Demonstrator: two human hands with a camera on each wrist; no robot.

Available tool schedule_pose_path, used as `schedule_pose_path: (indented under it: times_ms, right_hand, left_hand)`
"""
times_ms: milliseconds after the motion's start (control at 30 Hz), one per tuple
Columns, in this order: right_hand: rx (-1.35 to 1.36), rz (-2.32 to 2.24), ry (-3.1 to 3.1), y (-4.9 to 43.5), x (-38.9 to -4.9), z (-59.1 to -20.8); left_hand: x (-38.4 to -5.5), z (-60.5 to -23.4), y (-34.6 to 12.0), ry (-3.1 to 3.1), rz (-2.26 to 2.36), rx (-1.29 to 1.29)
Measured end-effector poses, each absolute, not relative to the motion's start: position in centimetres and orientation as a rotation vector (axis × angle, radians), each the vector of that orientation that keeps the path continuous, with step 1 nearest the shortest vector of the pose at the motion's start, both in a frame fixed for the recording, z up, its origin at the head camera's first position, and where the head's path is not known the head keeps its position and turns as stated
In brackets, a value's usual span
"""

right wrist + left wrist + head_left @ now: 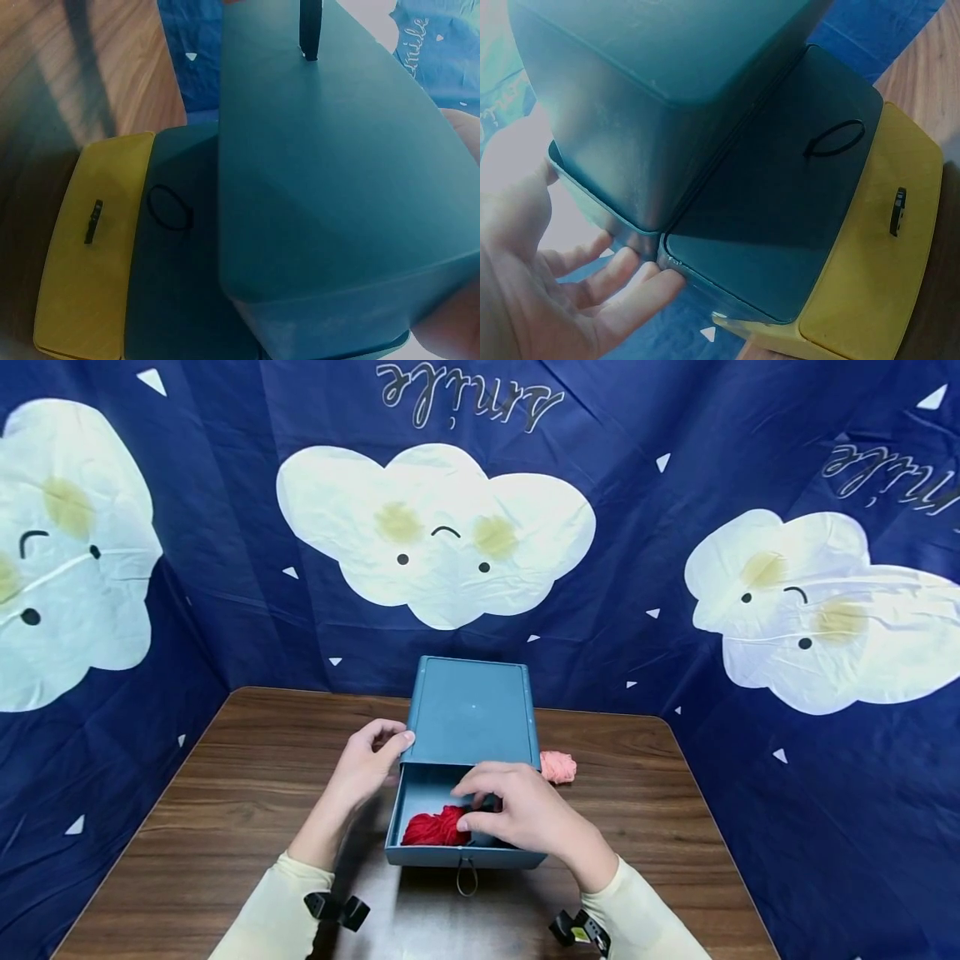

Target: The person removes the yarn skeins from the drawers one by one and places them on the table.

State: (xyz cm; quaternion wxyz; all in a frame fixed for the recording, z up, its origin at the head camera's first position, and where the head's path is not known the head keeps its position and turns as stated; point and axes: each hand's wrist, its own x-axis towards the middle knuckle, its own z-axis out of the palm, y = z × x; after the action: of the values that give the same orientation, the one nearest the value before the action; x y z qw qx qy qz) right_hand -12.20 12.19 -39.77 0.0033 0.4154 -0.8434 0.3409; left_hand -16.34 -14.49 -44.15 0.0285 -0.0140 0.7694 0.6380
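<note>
A blue drawer unit (474, 710) stands on the table with its top drawer (427, 858) pulled out toward me. Inside that drawer, at the left, lies a bundle of red yarn (435, 827). My right hand (517, 806) reaches over the drawer with bent, parted fingers, its thumb tip at the right edge of the yarn. Nothing shows clearly in its grasp. My left hand (367, 760) rests against the unit's left side near the front. In the left wrist view, fingertips (664, 285) touch the side where two drawers meet. The right wrist view hides most of the right hand.
Beneath the pulled-out drawer sit a shut blue drawer (780, 187) and a yellow one (877, 247), each with a dark pull. A pink yarn ball (558, 767) lies right of the unit. Blue cloth with white clouds (435, 535) surrounds the wooden table (630, 793).
</note>
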Motion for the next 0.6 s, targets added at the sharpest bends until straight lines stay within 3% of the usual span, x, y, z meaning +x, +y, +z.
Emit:
schedule_pose_path:
  times_ms: [600]
  right_hand:
    - [1.413, 0.815, -2.801, 10.4, -12.5, -38.9]
  left_hand:
    - [-16.5, -44.2, -14.4, 2.362, 1.972, -0.058]
